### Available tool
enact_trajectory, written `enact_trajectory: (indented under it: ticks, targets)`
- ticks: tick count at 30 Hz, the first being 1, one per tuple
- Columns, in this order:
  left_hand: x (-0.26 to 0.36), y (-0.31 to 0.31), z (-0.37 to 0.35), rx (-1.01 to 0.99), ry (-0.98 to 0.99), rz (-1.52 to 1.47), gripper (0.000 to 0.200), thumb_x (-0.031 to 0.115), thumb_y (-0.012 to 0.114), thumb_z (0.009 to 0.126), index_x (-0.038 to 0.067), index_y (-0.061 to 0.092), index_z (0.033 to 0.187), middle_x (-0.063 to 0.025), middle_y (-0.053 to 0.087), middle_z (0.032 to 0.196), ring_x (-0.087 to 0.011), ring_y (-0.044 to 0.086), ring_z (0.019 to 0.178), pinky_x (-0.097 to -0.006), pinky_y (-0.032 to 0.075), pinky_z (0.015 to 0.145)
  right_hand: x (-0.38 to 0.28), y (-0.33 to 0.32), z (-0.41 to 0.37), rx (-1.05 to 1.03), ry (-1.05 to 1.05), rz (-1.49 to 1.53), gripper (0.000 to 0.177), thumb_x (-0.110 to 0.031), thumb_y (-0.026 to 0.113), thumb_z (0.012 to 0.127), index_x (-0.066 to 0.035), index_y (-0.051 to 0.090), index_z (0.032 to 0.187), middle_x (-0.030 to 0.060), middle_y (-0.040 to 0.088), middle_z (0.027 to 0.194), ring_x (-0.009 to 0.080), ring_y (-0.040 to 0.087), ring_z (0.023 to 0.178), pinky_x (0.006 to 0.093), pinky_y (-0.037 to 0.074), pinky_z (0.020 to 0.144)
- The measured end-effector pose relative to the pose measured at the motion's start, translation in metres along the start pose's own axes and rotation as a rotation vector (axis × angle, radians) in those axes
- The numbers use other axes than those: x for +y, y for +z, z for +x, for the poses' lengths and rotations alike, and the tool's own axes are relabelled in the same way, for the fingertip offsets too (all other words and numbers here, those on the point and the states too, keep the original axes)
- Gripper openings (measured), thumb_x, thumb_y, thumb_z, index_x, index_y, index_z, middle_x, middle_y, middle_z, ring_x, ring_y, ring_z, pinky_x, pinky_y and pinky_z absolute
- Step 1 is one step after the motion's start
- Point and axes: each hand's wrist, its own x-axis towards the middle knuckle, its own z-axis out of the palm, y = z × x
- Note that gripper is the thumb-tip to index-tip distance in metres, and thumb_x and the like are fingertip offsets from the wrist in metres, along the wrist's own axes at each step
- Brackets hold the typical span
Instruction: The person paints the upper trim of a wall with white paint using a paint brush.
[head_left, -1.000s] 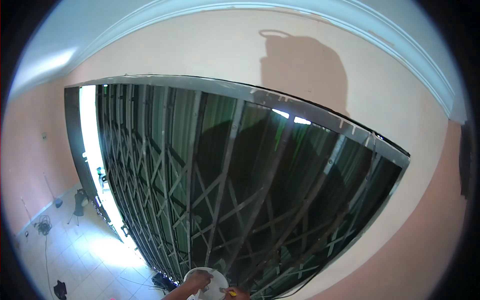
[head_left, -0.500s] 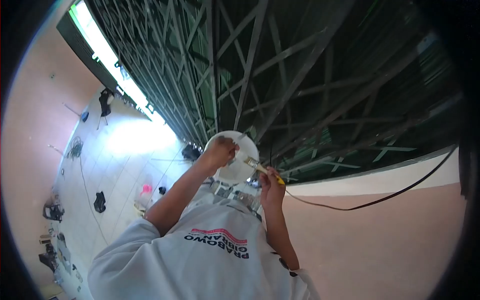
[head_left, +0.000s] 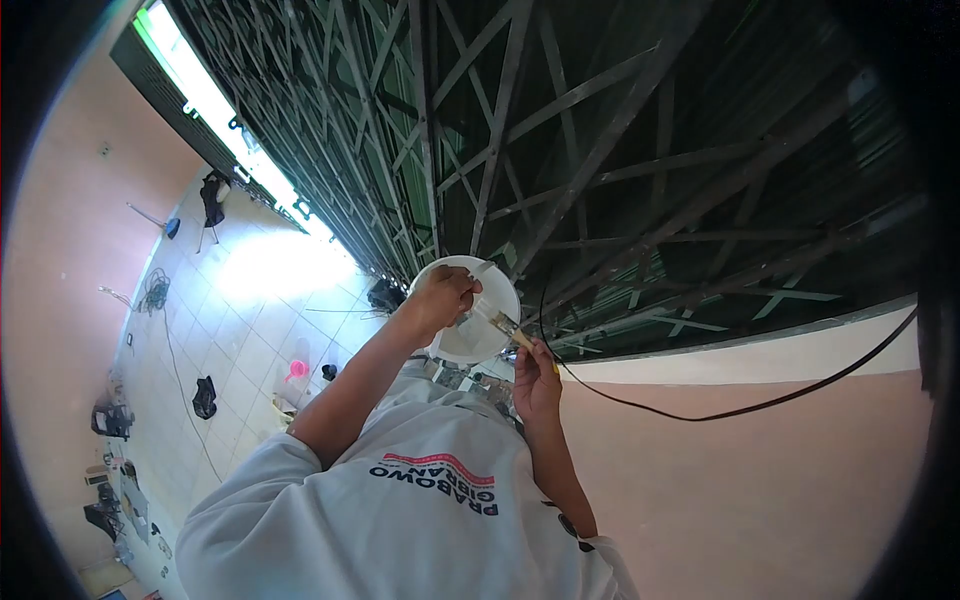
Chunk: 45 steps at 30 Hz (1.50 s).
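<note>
A white bucket (head_left: pixel 470 348) is in front of my body, and pale contents show inside it. My left hand (head_left: pixel 442 300) is over the bucket with its fingers curled closed; whatever they hold is hidden. A small grey flat piece (head_left: pixel 484 269) shows at the far rim, near those fingers. At the bucket's right side, my right hand (head_left: pixel 538 380) grips a paintbrush (head_left: pixel 512 330) by its handle. The brush's bristles point up and left, over the bucket's right rim.
A dark folding metal gate (head_left: pixel 560 150) rises just beyond the bucket. A black cable (head_left: pixel 700 418) hangs along the wall at right. On the tiled floor at left lie a black bag-like item (head_left: pixel 204 398), a pink item (head_left: pixel 297 370) and a coiled cord (head_left: pixel 154 292).
My right hand has tipped the paintbrush slightly, and less of its yellow handle end shows. My left hand has shifted a little up and right over the bucket.
</note>
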Motion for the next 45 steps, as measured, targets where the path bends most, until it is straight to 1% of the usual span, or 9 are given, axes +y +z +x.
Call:
enact_trajectory:
  ticks: [4, 7, 10, 11, 12, 31, 38, 42, 45]
  targets:
    - [-0.042, -0.018, 0.028, -0.023, 0.655, 1.248, 0.022, 0.022, 0.051, 0.089, 0.007, 0.065, 0.098, -0.0085, 0.061, 0.086, -0.0241, 0.057, 0.079, -0.0381, 0.044, 0.072, 0.003, -0.025, 0.011, -0.076, -0.016, -0.078, 0.012, -0.008, 0.061, 0.092, -0.003, 0.062, 0.103, 0.0103, 0.066, 0.1, 0.0197, 0.065, 0.087, 0.0329, 0.055, 0.077]
    - [-0.061, -0.025, 0.061, -0.093, 0.539, 1.617, 0.027, 0.021, 0.054, 0.085, 0.009, 0.068, 0.104, -0.0135, 0.067, 0.109, -0.0318, 0.062, 0.104, -0.0447, 0.045, 0.095, -0.002, -0.034, 0.02, -0.162, 0.069, -0.104, 0.019, -0.014, 0.059, 0.092, -0.004, 0.059, 0.108, 0.0098, 0.066, 0.102, 0.023, 0.065, 0.086, 0.0361, 0.056, 0.075]
    - [-0.046, -0.018, 0.046, -0.017, 0.277, 0.936, 0.034, 0.018, 0.052, 0.085, 0.007, 0.066, 0.114, -0.0166, 0.063, 0.116, -0.0338, 0.058, 0.11, -0.0427, 0.045, 0.098, 0.008, -0.059, 0.041, -0.082, 0.095, -0.068, 0.022, -0.019, 0.061, 0.091, -0.005, 0.06, 0.107, 0.0111, 0.066, 0.099, 0.0237, 0.064, 0.087, 0.0396, 0.055, 0.076]
    - [-0.046, -0.019, 0.051, -0.018, 0.264, 0.914, 0.034, 0.018, 0.052, 0.085, 0.007, 0.066, 0.114, -0.0165, 0.063, 0.116, -0.0337, 0.059, 0.11, -0.0419, 0.045, 0.097, 0.011, -0.075, 0.051, -0.136, 0.102, -0.034, 0.023, -0.019, 0.061, 0.091, -0.003, 0.06, 0.107, 0.013, 0.066, 0.099, 0.0251, 0.064, 0.09, 0.0403, 0.053, 0.082]
    - [-0.046, -0.021, 0.055, -0.019, 0.252, 0.892, 0.034, 0.018, 0.052, 0.085, 0.007, 0.066, 0.114, -0.0165, 0.063, 0.116, -0.0336, 0.059, 0.11, -0.0411, 0.046, 0.097, 0.011, -0.033, 0.023, -0.133, -0.129, -0.128, 0.019, -0.013, 0.064, 0.091, -0.004, 0.061, 0.074, 0.0059, 0.055, 0.061, 0.0158, 0.047, 0.05, 0.0334, 0.041, 0.046]
    - [-0.033, -0.019, 0.032, -0.026, 0.386, 0.971, 0.027, 0.014, 0.054, 0.084, 0.003, 0.068, 0.103, -0.0098, 0.064, 0.109, -0.0277, 0.061, 0.103, -0.0326, 0.049, 0.092, 0.0, -0.01, 0.022, 0.033, 0.104, 0.07, 0.014, -0.014, 0.061, 0.094, -0.006, 0.062, 0.082, 0.0023, 0.045, 0.064, 0.0139, 0.033, 0.054, 0.0304, 0.037, 0.049]
    - [-0.089, -0.052, 0.085, 0.011, 0.23, 0.619, 0.021, 0.019, 0.056, 0.084, 0.006, 0.067, 0.096, -0.0091, 0.065, 0.102, -0.0246, 0.063, 0.094, -0.0356, 0.05, 0.083, 0.038, -0.117, 0.117, -0.128, -0.262, -0.387, 0.015, -0.014, 0.062, 0.093, -0.005, 0.067, 0.081, 0.0073, 0.064, 0.074, 0.0173, 0.059, 0.064, 0.0318, 0.051, 0.059]
    - [-0.017, -0.011, 0.017, -0.012, 0.044, 0.011, 0.02, 0.019, 0.05, 0.094, 0.004, 0.057, 0.085, 0.0008, 0.042, 0.06, -0.0105, 0.033, 0.047, -0.0277, 0.023, 0.044, 0.047, -0.107, 0.123, -0.226, -0.707, -0.771, 0.021, -0.02, 0.059, 0.095, -0.004, 0.07, 0.087, 0.0092, 0.066, 0.077, 0.0205, 0.062, 0.066, 0.0368, 0.055, 0.061]
    - [-0.014, -0.012, 0.018, -0.002, -0.009, -0.079, 0.018, 0.018, 0.049, 0.093, 0.004, 0.056, 0.083, 0.0013, 0.041, 0.06, -0.0102, 0.034, 0.047, -0.0273, 0.023, 0.045, 0.015, -0.051, 0.058, -0.258, -0.422, -0.483, 0.022, -0.021, 0.059, 0.096, -0.004, 0.07, 0.088, 0.0102, 0.067, 0.079, 0.0217, 0.063, 0.067, 0.0365, 0.055, 0.063]
